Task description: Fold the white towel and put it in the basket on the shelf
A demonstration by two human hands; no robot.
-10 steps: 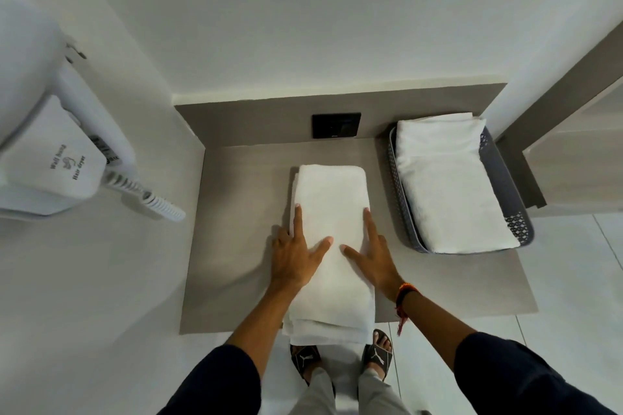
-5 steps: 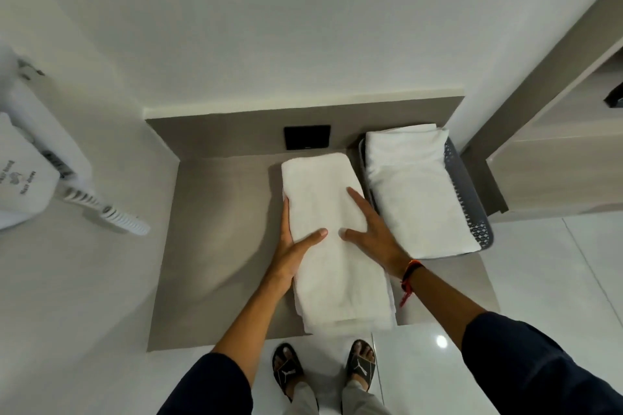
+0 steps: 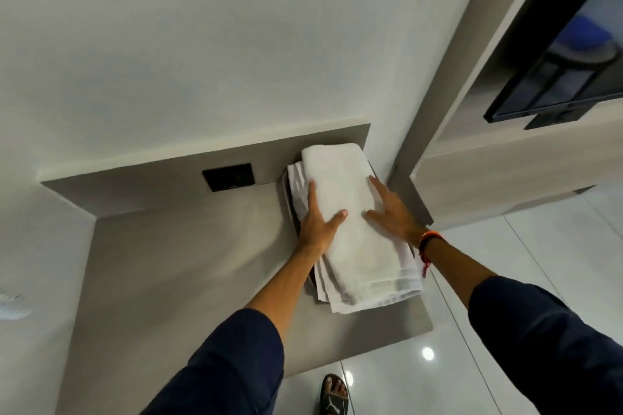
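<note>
The folded white towel (image 3: 350, 222) lies lengthwise over the basket (image 3: 286, 194) at the right end of the grey shelf (image 3: 188, 266). It rests on another white towel (image 3: 298, 184) that fills the basket, so only slivers of the basket's dark rim show. My left hand (image 3: 318, 224) clasps the towel's left edge, thumb on top. My right hand (image 3: 391, 212) clasps its right edge, fingers spread over the top. Whether the towel's weight is fully on the pile I cannot tell.
A black wall plate (image 3: 228, 176) sits on the shelf's back panel, left of the basket. A beige partition (image 3: 438, 131) rises just right of the basket, with a dark screen (image 3: 566, 77) beyond it. Glossy floor tiles and one sandalled foot (image 3: 333, 392) show below.
Both hands have carried the folded towel from the middle of the shelf to the right, onto the towel in the basket. The view has swung right, and the wall-mounted dryer has left the frame.
</note>
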